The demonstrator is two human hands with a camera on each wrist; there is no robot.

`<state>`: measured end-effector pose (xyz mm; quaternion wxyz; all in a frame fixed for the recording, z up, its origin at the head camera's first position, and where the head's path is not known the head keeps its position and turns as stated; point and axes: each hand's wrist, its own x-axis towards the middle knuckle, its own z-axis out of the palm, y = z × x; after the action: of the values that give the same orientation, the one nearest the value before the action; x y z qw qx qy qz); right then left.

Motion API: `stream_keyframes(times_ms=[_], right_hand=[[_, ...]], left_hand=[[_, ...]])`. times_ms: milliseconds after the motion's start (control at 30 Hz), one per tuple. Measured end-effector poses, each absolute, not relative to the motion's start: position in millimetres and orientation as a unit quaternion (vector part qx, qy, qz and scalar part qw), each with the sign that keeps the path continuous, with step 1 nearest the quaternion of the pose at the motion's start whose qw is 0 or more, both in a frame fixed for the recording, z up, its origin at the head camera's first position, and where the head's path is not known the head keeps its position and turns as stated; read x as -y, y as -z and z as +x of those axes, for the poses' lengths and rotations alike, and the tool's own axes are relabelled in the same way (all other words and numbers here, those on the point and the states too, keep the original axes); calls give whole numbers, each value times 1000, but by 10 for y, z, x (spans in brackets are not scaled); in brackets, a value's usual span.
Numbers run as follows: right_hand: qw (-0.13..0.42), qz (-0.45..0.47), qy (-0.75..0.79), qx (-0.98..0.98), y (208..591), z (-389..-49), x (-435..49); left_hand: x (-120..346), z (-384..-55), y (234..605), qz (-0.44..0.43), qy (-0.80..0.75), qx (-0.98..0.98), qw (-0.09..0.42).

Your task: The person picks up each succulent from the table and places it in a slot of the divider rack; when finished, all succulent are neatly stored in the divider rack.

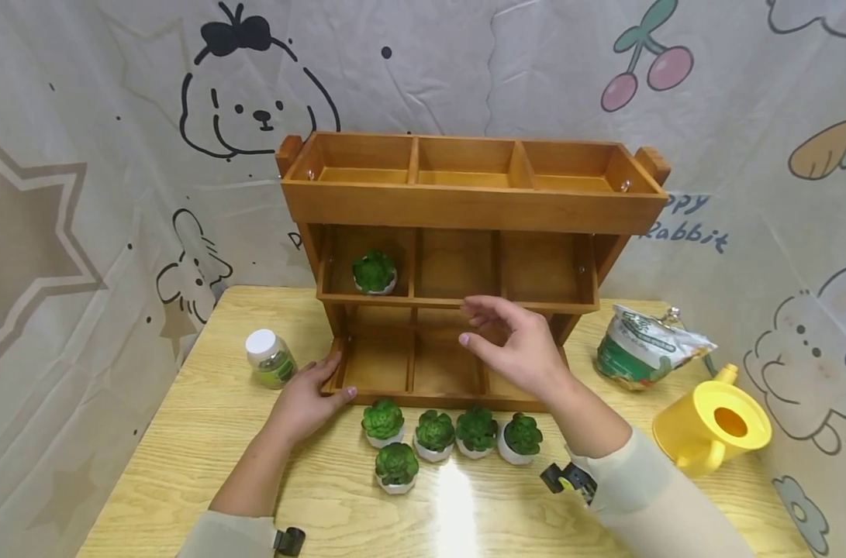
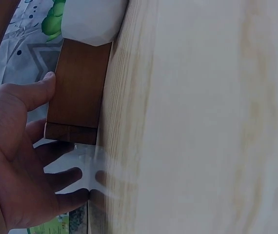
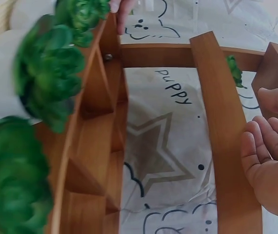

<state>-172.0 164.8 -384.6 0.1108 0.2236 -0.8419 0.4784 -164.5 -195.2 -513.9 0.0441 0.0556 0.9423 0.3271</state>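
A three-tier wooden shelf (image 1: 474, 211) stands on the table, each tier split into compartments. My left hand (image 1: 304, 404) holds its lower left corner; in the left wrist view the thumb (image 2: 44, 90) lies against the board and the fingers spread past its end. Nothing is in my right hand (image 1: 523, 349), which hovers before the middle tier with loosely bent fingers. One small potted succulent (image 1: 374, 271) sits in the middle tier's left compartment. Several more stand before the shelf: four in a row, including the rightmost succulent (image 1: 520, 438), and a nearer succulent (image 1: 397, 466).
Left of the shelf is a clear jar (image 1: 272, 360) with a white lid. To the right are a green and white bag (image 1: 646, 349), clipped at its top, and a yellow watering can (image 1: 709, 422). A printed cloth (image 1: 429, 70) hangs behind the wooden table (image 1: 199, 434).
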Motion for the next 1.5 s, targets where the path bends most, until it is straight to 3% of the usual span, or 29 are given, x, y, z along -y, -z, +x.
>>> stream_keyframes(times_ms=[533,1067,1500], right_hand=[[91,207,-503,834,4102,-1522,-1893],[50,197,-426,882,4442,-1336,-2146],[-21,174,-414,893,4703,-1190,-2329]], left_hand=[[1946,-1637,5143,56,-334,-940,45],[1936,-1646,5160,53,-347,-935,45],[1937,-1650,5165,48,-353,-933,48]])
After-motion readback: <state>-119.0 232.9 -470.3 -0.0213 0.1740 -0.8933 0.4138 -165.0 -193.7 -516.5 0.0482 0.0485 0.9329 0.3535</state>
